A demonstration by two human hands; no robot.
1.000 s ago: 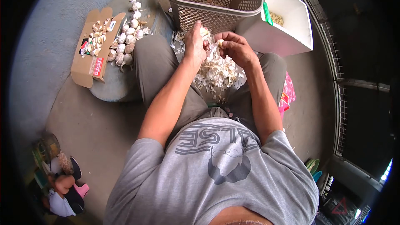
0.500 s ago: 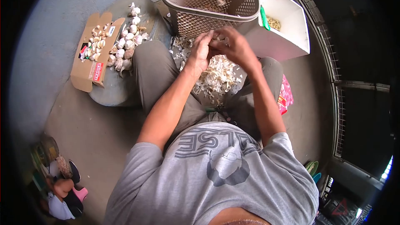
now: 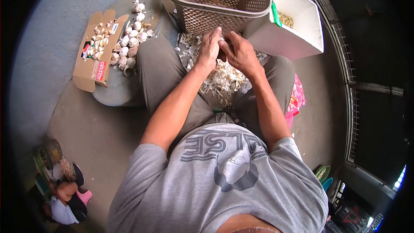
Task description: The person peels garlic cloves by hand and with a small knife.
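My left hand and my right hand meet in front of my knees, just short of the basket. Between their fingertips is a small pale piece of garlic, mostly hidden by the fingers. Both hands are closed around it, the right thumb pressing toward the left fingers. Below them lies a heap of papery garlic skins. To the left, several whole garlic bulbs rest on a round grey surface, beside loose cloves on an opened cardboard box.
A brown perforated plastic basket stands ahead. On its right is a white box holding peeled cloves, with a green-handled object on its rim. A pink bag lies by my right knee. Another person is at lower left.
My right hand has come down slightly and its blurred motion has stilled, with the fingers closer to the left hand. A pale piece seen inside the basket no longer shows.
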